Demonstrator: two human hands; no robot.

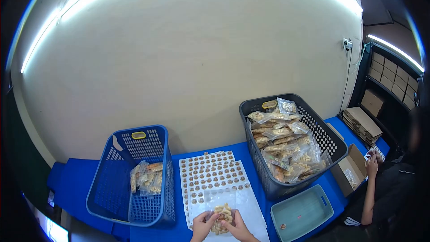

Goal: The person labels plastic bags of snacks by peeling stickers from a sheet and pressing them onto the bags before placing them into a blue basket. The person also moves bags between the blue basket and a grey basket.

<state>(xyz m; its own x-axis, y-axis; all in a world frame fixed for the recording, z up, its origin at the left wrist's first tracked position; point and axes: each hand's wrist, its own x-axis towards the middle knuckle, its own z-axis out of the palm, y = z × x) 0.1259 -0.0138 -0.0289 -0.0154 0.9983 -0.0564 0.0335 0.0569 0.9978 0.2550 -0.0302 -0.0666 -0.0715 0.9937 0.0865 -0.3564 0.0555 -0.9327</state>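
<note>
A blue-covered bench (pixel 80 179) stands against a plain cream wall, lit by strip lights overhead. At the near edge of the bench, roughly at its middle, a clear snack bag (pixel 222 215) filled with pale, curled pieces is held between both of the person's hands. The left hand (pixel 204 225) comes up from the lower frame edge with its fingers closed on the bag's left side. The right hand (pixel 238 228) mirrors it, fingers clamped on the bag's right side, thumb on top. Only the hands and wrists show.

The bag sits over white sticker sheets (pixel 212 175) covered in rows of small round labels, which run from the near edge toward the wall. Just left of the sheets stands a blue basket (pixel 134 143) holding a few filled bags. To the right of the sheets stands a dark grey basket (pixel 333 145) piled high with similar bags. In front of it, near the edge, lies a shallow teal tray (pixel 309 192). At the right end of the bench are an open cardboard box (pixel 356 166) and a stack of flat cardboard (pixel 362 124). Another person's hand (pixel 372 166) reaches toward that end.
</note>
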